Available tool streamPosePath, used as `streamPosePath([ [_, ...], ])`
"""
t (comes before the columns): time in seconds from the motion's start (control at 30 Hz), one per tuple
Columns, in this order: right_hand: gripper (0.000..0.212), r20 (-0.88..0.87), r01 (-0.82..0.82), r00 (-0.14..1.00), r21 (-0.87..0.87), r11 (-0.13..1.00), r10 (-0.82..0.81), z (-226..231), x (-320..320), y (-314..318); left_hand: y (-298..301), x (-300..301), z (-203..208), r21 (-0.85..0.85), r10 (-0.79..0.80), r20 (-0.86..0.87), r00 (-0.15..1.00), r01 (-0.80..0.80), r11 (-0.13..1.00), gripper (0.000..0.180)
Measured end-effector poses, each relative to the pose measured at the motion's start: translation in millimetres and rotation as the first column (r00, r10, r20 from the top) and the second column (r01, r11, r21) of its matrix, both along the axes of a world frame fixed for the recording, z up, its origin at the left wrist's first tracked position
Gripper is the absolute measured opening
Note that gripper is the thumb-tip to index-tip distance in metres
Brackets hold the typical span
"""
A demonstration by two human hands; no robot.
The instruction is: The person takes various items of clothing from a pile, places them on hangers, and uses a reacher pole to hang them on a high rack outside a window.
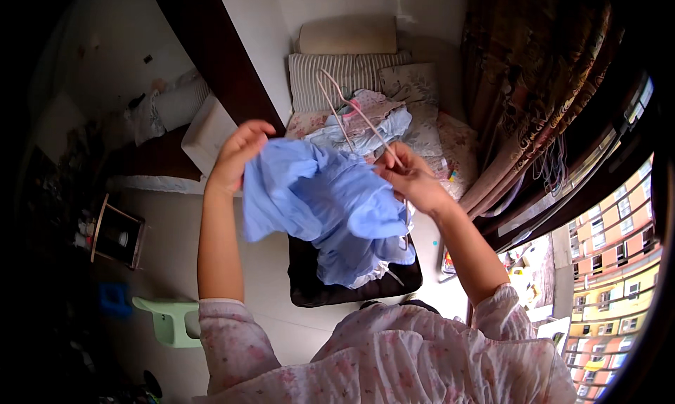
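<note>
A light blue shirt (302,186) is stretched between my two hands, crumpled and partly blurred. My left hand (239,154) is closed on its upper left edge. In my right hand (411,182) is a pale wire hanger (373,128), gripped close to the shirt's right side; its long wires reach up and away from me. A piece of wire also shows below that hand, beside the cloth. The shirt's lower part hangs over a black, box-like thing (302,281) on the floor. Whether any of the hanger is inside the shirt is hidden.
Beyond my hands is a bed with a striped pillow (309,87) and a small heap of pale clothes (373,119). A green plastic stool (169,323) stands at the left, near a small dark table (118,236). Brown curtains (520,123) hang by the barred window at right.
</note>
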State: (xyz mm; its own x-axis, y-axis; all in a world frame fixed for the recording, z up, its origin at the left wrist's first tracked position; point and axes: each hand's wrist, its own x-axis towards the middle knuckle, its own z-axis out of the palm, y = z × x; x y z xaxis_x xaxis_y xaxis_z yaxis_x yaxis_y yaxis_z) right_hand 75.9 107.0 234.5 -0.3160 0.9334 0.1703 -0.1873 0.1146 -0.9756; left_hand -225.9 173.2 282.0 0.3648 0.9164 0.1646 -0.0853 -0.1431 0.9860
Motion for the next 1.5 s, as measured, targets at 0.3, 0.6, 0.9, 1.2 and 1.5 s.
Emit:
streamPosePath([
  [0.3,0.024,0.286,-0.175,0.954,0.306,0.936,0.085,27.3,26.2,-1.4,-46.5,36.9,-37.6,-0.093,-0.725,0.121,0.678,0.735,0.672,0.032],
  [0.6,0.009,0.550,-0.412,0.819,0.367,0.834,0.163,3.1,14.8,-37.2,-73.6,160.9,-161.2,-0.460,-0.415,-0.164,0.895,0.303,0.835,0.023],
  [0.9,0.016,0.340,0.300,0.875,0.174,0.938,-0.343,-31.2,94.3,-67.1,-72.7,163.0,-190.9,-0.458,-0.241,-0.092,0.966,0.174,0.872,0.015],
  [1.2,0.049,0.444,0.392,0.846,-0.145,0.908,-0.295,-160.1,69.2,-102.4,-62.0,150.0,-113.7,-0.396,0.025,0.475,0.880,0.188,0.899,0.013],
  [1.5,0.021,0.047,0.487,0.873,-0.155,0.859,-0.486,-170.6,78.3,-38.9,-53.4,90.8,-82.0,-0.232,0.061,0.099,0.993,-0.037,0.972,0.012],
])
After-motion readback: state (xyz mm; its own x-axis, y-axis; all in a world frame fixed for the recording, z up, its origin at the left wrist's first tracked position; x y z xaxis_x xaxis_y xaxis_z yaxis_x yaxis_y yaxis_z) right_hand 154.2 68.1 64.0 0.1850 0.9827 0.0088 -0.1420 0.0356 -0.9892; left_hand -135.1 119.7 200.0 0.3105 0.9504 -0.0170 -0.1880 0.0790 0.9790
